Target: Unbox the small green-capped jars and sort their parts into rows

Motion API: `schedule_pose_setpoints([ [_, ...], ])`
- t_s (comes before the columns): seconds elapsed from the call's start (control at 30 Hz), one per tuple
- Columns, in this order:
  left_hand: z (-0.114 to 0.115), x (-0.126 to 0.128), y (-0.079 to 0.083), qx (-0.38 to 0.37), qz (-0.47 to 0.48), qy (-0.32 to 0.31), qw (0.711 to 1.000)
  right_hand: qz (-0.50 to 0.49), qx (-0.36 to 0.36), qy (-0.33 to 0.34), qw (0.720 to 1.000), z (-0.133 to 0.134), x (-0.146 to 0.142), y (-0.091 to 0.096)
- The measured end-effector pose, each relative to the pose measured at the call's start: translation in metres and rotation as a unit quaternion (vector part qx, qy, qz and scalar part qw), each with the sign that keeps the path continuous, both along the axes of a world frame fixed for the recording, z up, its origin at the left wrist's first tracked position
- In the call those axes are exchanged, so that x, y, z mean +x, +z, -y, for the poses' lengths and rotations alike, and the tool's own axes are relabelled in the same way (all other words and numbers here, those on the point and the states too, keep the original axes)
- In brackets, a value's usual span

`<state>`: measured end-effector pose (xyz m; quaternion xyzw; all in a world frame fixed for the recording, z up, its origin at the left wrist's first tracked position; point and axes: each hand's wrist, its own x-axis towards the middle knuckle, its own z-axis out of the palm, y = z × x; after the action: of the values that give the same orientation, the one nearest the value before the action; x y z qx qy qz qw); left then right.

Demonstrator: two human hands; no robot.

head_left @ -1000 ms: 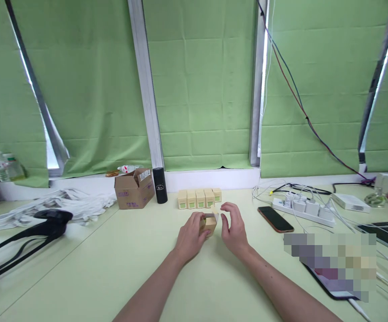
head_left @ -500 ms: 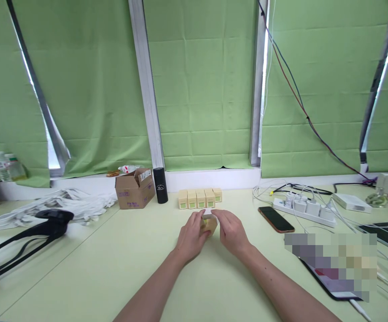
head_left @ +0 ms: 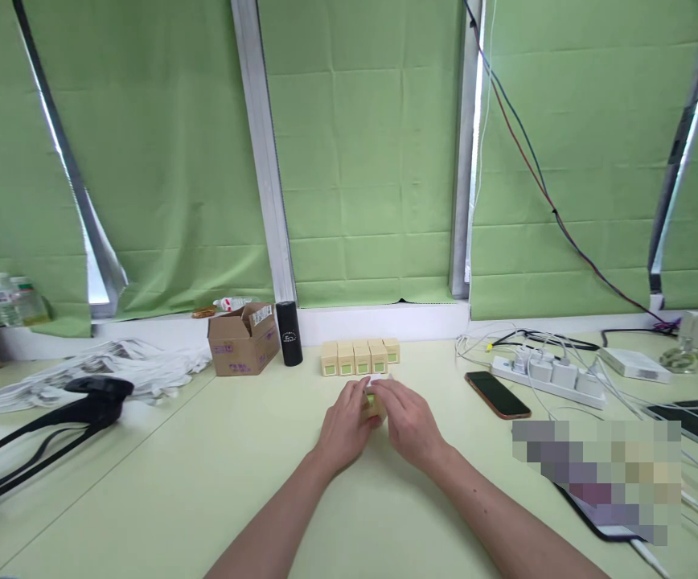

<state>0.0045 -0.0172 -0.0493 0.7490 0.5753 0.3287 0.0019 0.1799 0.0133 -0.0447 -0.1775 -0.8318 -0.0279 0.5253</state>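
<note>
A small tan box point(head_left: 373, 407) with a green label is between my two hands in front of the row. My left hand point(head_left: 342, 425) is closed round its left side, thumb low on the front. My right hand point(head_left: 410, 420) lies bent over its top right, fingertips at the white flap point(head_left: 378, 378). The fingers cover much of the box. Just behind stands a row of several matching small boxes point(head_left: 354, 359), labels facing me.
At the back left are an open cardboard box point(head_left: 242, 342) and a black cylinder point(head_left: 289, 334). White bags point(head_left: 113, 366) and a black strap point(head_left: 84, 410) lie on the left. To the right are a phone point(head_left: 497, 395), a power strip point(head_left: 548, 382), cables and a tablet point(head_left: 608, 527).
My right hand has moved left and closer over the box, and its fingers now cover the flap more. My left hand has barely moved.
</note>
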Motion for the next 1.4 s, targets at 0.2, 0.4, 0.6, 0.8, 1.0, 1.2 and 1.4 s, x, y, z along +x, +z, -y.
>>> schedule_pose_setpoints([
  [0.2,-0.003,-0.001,-0.001,-0.014,-0.004,0.017,1.000,-0.042,-0.111,-0.088,0.989,-0.021,0.008,-0.011],
  [0.4,-0.002,0.001,-0.001,-0.016,-0.005,0.022,1.000,-0.030,-0.148,-0.078,0.985,-0.022,0.003,-0.019],
  [0.6,-0.003,0.001,-0.002,-0.013,0.004,0.023,1.000,-0.088,-0.182,-0.047,0.978,-0.018,0.005,-0.010],
  [0.8,-0.003,0.000,-0.002,-0.006,0.016,0.021,1.000,-0.105,-0.228,-0.040,0.967,-0.022,0.006,-0.012],
  [1.0,-0.004,0.000,-0.002,-0.014,0.030,0.018,0.999,-0.083,-0.224,-0.027,0.971,-0.022,0.005,-0.014],
  [1.2,-0.003,0.000,-0.003,-0.003,0.009,0.014,1.000,-0.110,-0.256,-0.030,0.960,-0.026,0.003,-0.017],
  [1.4,-0.001,0.002,-0.003,0.035,-0.063,0.014,0.997,-0.150,-0.302,-0.017,0.941,-0.030,-0.001,-0.024],
])
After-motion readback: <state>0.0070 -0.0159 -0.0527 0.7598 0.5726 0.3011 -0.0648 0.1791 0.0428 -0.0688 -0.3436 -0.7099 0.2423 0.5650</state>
